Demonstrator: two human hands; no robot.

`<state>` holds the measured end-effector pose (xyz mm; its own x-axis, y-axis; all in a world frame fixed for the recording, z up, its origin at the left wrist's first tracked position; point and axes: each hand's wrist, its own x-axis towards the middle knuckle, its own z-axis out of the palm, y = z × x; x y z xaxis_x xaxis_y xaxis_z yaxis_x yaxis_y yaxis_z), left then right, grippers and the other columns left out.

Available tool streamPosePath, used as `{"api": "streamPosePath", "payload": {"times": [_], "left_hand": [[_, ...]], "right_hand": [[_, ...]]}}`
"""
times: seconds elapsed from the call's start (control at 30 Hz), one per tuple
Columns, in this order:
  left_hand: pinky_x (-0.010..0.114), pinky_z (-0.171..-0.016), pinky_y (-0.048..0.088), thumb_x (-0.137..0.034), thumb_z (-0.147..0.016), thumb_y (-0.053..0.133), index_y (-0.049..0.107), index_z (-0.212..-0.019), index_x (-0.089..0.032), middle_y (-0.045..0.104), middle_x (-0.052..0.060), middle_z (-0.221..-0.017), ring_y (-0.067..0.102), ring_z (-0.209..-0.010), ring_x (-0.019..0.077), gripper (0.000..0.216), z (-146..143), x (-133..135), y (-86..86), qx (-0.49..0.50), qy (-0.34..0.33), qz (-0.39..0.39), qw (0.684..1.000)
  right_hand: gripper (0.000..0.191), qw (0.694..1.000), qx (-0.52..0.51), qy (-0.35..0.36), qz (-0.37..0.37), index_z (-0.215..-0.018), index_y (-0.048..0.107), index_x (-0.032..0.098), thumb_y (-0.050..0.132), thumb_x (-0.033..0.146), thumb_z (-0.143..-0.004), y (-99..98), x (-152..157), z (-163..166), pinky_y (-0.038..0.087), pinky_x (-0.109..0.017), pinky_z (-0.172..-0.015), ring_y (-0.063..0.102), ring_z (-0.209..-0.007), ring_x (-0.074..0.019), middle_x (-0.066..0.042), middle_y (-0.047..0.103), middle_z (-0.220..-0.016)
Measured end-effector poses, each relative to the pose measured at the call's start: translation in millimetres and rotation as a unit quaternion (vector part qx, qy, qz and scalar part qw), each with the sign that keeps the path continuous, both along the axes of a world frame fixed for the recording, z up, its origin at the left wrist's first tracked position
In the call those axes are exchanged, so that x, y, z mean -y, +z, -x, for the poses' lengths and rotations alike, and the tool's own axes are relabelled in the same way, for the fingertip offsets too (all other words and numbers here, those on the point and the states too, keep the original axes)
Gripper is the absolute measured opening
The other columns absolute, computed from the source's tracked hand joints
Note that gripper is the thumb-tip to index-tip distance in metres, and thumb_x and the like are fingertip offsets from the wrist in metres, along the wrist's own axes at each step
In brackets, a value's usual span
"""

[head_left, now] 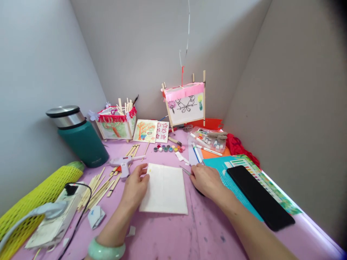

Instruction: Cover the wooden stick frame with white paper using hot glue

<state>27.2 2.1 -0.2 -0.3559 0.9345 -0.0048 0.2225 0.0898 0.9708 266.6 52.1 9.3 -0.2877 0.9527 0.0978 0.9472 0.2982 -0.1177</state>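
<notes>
A white square paper sheet [166,189] lies flat on the table in front of me, with a small yellow spot near its top left corner. My left hand [136,185] is at its left edge, fingers curled and thumb on the border. To the right of the sheet, my right hand [205,179] is closed over a pair of scissors [185,170]. The blades point up and left toward the sheet, and part of the black handle shows below the palm. The rest of the handle is hidden by the hand.
Left are a glue gun [124,167], wooden sticks [99,191], a power strip [58,220] and a teal bottle [81,139]. Behind stand paint pots [169,148] and a hanging paper lantern [187,104]. Right are markers [209,150] and a black case [258,196] on a blue booklet [219,169].
</notes>
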Motion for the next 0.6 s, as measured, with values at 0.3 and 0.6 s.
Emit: {"api": "streamPosePath", "payload": {"times": [0.3,0.6], "left_hand": [[0.026,-0.060,0.046,-0.032,-0.069,0.063,0.058,-0.110,-0.017,0.069,0.004,-0.084,0.065,-0.073,0.0188,0.044,-6,3,9.2,0.022,-0.039,-0.007,0.999],[0.025,-0.057,0.043,-0.033,-0.065,0.069,0.058,-0.086,-0.020,0.066,0.001,-0.081,0.058,-0.060,0.0139,0.027,-12,6,16.1,-0.033,0.009,-0.035,0.999]], "right_hand": [[0.029,0.994,-0.085,-0.027,-0.060,-0.099,0.065,0.016,0.041,0.032,-0.096,3.6,-4,6,0.044,-0.032,-0.075,0.064,-0.094,-0.0243,-0.012,0.067,-0.102],[0.020,0.894,-0.415,0.111,0.124,-0.081,0.067,0.019,0.053,0.033,-0.085,-4.0,2,18,0.041,-0.026,-0.064,0.059,-0.074,-0.0168,0.000,0.067,-0.078]]}}
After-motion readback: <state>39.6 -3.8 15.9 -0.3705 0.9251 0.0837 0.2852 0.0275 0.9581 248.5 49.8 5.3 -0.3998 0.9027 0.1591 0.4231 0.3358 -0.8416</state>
